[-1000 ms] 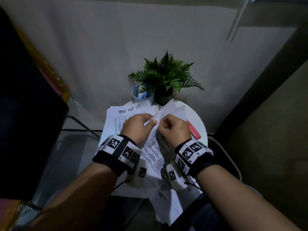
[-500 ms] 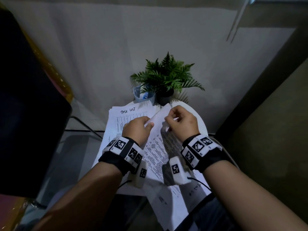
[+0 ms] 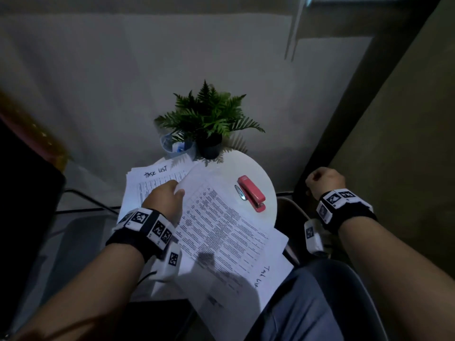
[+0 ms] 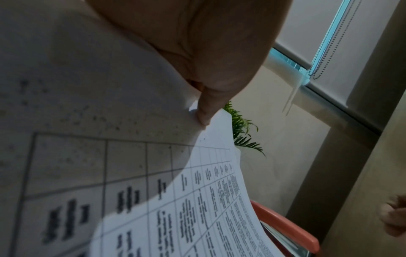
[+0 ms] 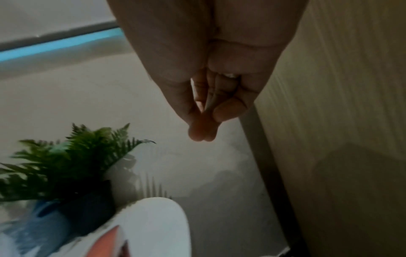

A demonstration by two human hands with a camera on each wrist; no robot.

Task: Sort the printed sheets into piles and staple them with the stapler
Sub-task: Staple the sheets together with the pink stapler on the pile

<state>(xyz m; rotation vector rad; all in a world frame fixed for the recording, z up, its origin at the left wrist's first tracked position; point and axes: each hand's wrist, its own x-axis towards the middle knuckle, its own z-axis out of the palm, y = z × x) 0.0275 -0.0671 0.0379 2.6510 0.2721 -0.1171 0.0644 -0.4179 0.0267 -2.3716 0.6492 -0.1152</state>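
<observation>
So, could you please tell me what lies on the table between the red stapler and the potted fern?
Nothing: in the head view only bare white round tabletop separates the red stapler from the potted fern.

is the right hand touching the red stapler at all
Apart. The head view shows the right hand curled and held out past the round table's edge, with bare tabletop and floor between it and the red stapler.
</observation>
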